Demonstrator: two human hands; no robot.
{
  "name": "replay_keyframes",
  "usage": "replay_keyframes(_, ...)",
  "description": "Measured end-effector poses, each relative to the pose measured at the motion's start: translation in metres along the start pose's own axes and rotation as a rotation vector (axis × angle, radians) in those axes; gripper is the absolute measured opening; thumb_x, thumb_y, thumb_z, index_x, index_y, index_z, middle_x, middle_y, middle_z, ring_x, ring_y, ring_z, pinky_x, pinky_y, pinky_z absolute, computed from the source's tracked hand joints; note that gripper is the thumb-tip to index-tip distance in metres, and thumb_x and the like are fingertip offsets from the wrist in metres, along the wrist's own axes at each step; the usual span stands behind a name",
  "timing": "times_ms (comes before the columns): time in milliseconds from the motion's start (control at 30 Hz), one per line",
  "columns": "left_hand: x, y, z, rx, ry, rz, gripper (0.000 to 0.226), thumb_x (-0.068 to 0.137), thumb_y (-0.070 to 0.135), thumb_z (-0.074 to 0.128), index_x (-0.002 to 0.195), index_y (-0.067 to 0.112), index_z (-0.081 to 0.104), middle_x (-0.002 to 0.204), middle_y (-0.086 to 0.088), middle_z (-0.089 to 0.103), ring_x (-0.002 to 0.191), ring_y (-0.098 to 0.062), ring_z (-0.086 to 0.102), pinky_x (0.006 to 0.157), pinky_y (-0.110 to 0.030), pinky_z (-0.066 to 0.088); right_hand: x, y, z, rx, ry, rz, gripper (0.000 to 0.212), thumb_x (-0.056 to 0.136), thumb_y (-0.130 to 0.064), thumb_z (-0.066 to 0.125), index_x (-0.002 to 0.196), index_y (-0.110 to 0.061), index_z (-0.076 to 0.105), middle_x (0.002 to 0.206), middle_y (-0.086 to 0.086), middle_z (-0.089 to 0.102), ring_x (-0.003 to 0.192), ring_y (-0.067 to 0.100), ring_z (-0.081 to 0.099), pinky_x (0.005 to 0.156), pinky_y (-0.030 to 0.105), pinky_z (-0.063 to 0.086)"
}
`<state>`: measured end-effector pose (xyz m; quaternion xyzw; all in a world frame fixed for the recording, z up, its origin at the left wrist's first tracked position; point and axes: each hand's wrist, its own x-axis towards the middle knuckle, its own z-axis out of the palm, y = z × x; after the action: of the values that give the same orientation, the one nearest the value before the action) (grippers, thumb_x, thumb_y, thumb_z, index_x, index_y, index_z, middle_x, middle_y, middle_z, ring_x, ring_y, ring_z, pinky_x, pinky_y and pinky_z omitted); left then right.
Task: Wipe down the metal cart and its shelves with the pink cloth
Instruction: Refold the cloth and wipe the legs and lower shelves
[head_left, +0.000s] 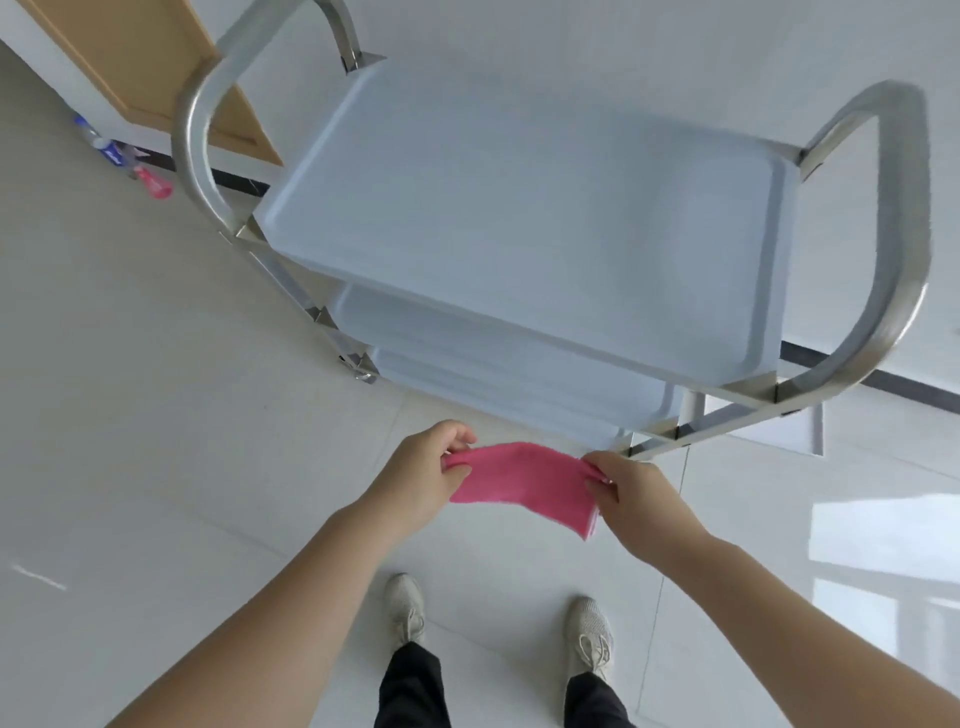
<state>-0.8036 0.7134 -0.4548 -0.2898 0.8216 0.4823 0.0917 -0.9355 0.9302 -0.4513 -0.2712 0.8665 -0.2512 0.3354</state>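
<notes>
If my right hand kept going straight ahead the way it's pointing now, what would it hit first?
Probably the near corner of the metal cart. The right hand, pinching one end of the pink cloth, points up and slightly left toward that frame and the lower shelf. Depth is unclear from this one view.

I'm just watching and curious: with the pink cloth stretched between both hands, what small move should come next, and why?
Probably carry the pink cloth forward and lay it on the cart's top shelf. The left hand and right hand pinch its ends in the air, short of the cart, so no surface is being wiped yet.
</notes>
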Motion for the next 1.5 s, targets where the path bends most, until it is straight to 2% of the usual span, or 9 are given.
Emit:
replay_keyframes(233, 0.097, -0.101, 0.034, 0.101, -0.156, 0.06, 0.025, 0.086, 0.007, 0.052, 0.099, 0.027, 0.059, 0.089, 0.016, 0.06, 0.075, 0.006, 0.054, 0.06, -0.005, 0.037, 0.079, 0.055, 0.102, 0.035, 0.088, 0.18, 0.035, 0.086, -0.007, 0.049, 0.064, -0.035, 0.047, 0.055, -0.009, 0.049, 0.047, 0.005, 0.04, 0.047, 0.022, 0.032)
replay_keyframes(400, 0.161, -0.178, 0.092, 0.113, -0.175, 0.072, 0.036, 0.081, 0.001, 0.043, 0.096, 0.031, 0.058, 0.094, 0.009, 0.062, 0.082, -0.009, 0.057, 0.064, -0.015, 0.041, 0.139, 0.124, 0.173, 0.022, 0.18, 0.225, 0.022, 0.085, -0.002, 0.049, 0.072, -0.018, 0.059, 0.063, -0.009, 0.053, 0.055, 0.005, 0.043, 0.05, 0.018, 0.033)
replay_keyframes(600, 0.258, -0.247, 0.172, 0.117, -0.043, 0.201, 0.032, 0.085, 0.0, 0.052, 0.115, 0.011, 0.055, 0.109, -0.004, 0.06, 0.087, -0.012, 0.053, 0.078, -0.015, 0.039, 0.218, 0.222, 0.233, -0.098, 0.254, 0.216, 0.016, 0.087, -0.005, 0.05, 0.093, -0.019, 0.055, 0.07, -0.001, 0.057, 0.065, 0.024, 0.056, 0.054, 0.031, 0.043)
replay_keyframes(833, 0.373, -0.257, 0.253, 0.107, 0.022, 0.427, 0.026, 0.085, 0.004, 0.059, 0.11, 0.01, 0.056, 0.108, -0.007, 0.062, 0.083, -0.012, 0.051, 0.076, -0.015, 0.037, 0.291, 0.316, 0.225, -0.093, 0.379, 0.337, 0.014, 0.087, -0.009, 0.048, 0.091, -0.021, 0.054, 0.083, 0.006, 0.062, 0.061, 0.025, 0.065, 0.053, 0.04, 0.057)
replay_keyframes(933, 0.401, -0.242, 0.275, 0.085, 0.047, 0.512, 0.026, 0.085, 0.004, 0.058, 0.11, 0.011, 0.056, 0.107, -0.008, 0.063, 0.085, -0.014, 0.056, 0.078, -0.019, 0.041, 0.3, 0.335, 0.209, -0.134, 0.43, 0.397, 0.03, 0.085, -0.007, 0.045, 0.109, -0.021, 0.054, 0.092, 0.005, 0.06, 0.054, 0.019, 0.063, 0.036, 0.022, 0.045)
replay_keyframes(1167, 0.429, -0.199, 0.307, 0.078, -0.001, 0.626, 0.018, 0.085, 0.006, 0.057, 0.102, 0.013, 0.054, 0.112, -0.006, 0.061, 0.096, -0.019, 0.059, 0.079, -0.022, 0.042, 0.291, 0.341, 0.193, -0.567, 0.446, 0.425, 0.026, 0.077, -0.002, 0.043, 0.1, -0.012, 0.048, 0.077, 0.007, 0.052, 0.075, 0.032, 0.055, 0.057, 0.033, 0.036)
replay_keyframes(1233, 0.434, -0.208, 0.312, 0.203, 0.027, 0.641, 0.026, 0.085, 0.006, 0.053, 0.11, 0.015, 0.054, 0.116, -0.003, 0.058, 0.099, -0.019, 0.056, 0.078, -0.025, 0.039, 0.295, 0.342, 0.198, -0.709, 0.369, 0.35, 0.018, 0.083, -0.006, 0.047, 0.1, -0.011, 0.047, 0.093, 0.009, 0.054, 0.084, 0.033, 0.056, 0.063, 0.033, 0.038)
replay_keyframes(1367, 0.427, -0.245, 0.306, 0.366, 0.077, 0.717, 0.023, 0.084, 0.01, 0.051, 0.104, 0.019, 0.06, 0.109, 0.0, 0.059, 0.099, -0.021, 0.055, 0.074, -0.029, 0.041, 0.31, 0.353, 0.214, -0.722, 0.308, -0.268, 0.033, 0.093, -0.008, 0.053, 0.125, -0.004, 0.057, 0.133, 0.013, 0.055, 0.114, 0.034, 0.059, 0.082, 0.043, 0.053)
replay_keyframes(1500, 0.423, -0.281, 0.293, 0.445, 0.155, 0.722, 0.025, 0.086, 0.018, 0.051, 0.109, 0.016, 0.063, 0.113, -0.002, 0.059, 0.109, -0.024, 0.05, 0.082, -0.035, 0.046, 0.341, 0.361, 0.226, -0.695, 0.201, -0.458, 0.042, 0.096, -0.011, 0.047, 0.137, -0.002, 0.045, 0.145, 0.014, 0.041, 0.135, 0.032, 0.038, 0.106, 0.049, 0.039)
